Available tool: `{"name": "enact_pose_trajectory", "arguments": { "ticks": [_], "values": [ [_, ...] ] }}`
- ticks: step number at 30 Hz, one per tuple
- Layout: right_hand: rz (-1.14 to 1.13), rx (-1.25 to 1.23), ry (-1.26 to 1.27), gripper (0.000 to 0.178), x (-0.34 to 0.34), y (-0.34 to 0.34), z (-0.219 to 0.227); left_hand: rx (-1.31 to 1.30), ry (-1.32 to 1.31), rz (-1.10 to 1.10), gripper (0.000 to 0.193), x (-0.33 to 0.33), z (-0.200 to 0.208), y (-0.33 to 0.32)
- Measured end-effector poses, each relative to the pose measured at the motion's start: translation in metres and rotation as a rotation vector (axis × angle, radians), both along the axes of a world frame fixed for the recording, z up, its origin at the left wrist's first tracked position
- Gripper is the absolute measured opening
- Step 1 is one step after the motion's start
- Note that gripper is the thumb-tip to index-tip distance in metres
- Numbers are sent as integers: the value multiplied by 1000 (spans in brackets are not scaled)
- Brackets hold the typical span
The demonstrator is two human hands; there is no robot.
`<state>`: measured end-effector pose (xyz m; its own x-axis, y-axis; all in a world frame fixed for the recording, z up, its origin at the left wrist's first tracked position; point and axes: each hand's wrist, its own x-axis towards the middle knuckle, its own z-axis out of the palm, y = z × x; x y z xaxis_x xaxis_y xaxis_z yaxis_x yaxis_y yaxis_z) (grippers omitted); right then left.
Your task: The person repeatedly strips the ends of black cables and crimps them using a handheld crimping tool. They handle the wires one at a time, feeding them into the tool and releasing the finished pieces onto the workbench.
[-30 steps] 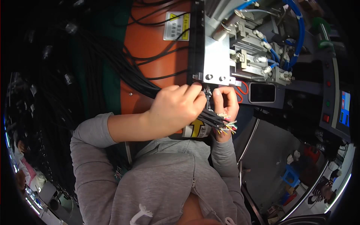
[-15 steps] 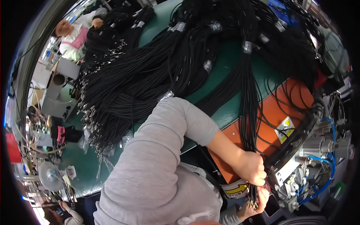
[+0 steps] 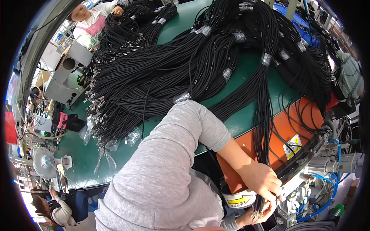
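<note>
A bundle of thin black cables (image 3: 263,123) hangs over the orange panel (image 3: 241,154) and runs down behind my left hand (image 3: 263,181). That hand is bent downward with its fingers closed near the cables' lower part; exactly what lies between the fingertips is hidden. Just below it, my right hand (image 3: 266,214) is curled round the lower end of the bundle. Small light-coloured cable ends (image 3: 256,216) poke out beside its fingers. My left arm, in a grey sleeve, crosses the middle of the view.
Large heaps of black cables (image 3: 165,73), tied with clear wrap, cover the green table (image 3: 86,161). Metal machine parts with blue air hoses (image 3: 336,169) stand at the right. A small white fan (image 3: 44,162) is at the left. One co-worker (image 3: 94,27) handles cables at the far left.
My left hand has gone from a fist round the bundle to bent fingers reaching lower, close to my right hand. The whole view has shifted slightly.
</note>
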<state>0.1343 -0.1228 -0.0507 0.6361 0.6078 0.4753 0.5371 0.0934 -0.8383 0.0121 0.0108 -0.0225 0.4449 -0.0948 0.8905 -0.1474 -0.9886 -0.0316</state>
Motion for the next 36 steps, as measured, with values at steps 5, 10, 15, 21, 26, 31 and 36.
{"name": "enact_pose_trajectory", "arguments": {
  "ticks": [5, 10, 15, 21, 26, 31, 36],
  "values": [
    [-189, -3, 81, 12, -17, 4, 20, -100, 329, 52, 10, -1, 2, -8],
    [-94, 57, 217, 10, -41, 19, 30, -247, 300, 67, 11, -20, 16, -1],
    [166, 118, 315, 13, -18, 12, 40, -401, 400, -77, 22, -14, 27, -1],
    [37, 96, -4, 18, -13, 11, 34, -446, 561, -5, 18, -12, 30, -10],
    [81, -201, -111, 17, -10, 6, 47, -314, 599, 93, 8, -18, 34, -12],
    [292, -285, 537, 10, 6, -8, 48, -292, 527, 60, 20, -14, 25, -10],
    [159, -265, 123, 7, 5, -7, 36, -228, 574, 74, 27, -16, 24, -18]
  ]
}}
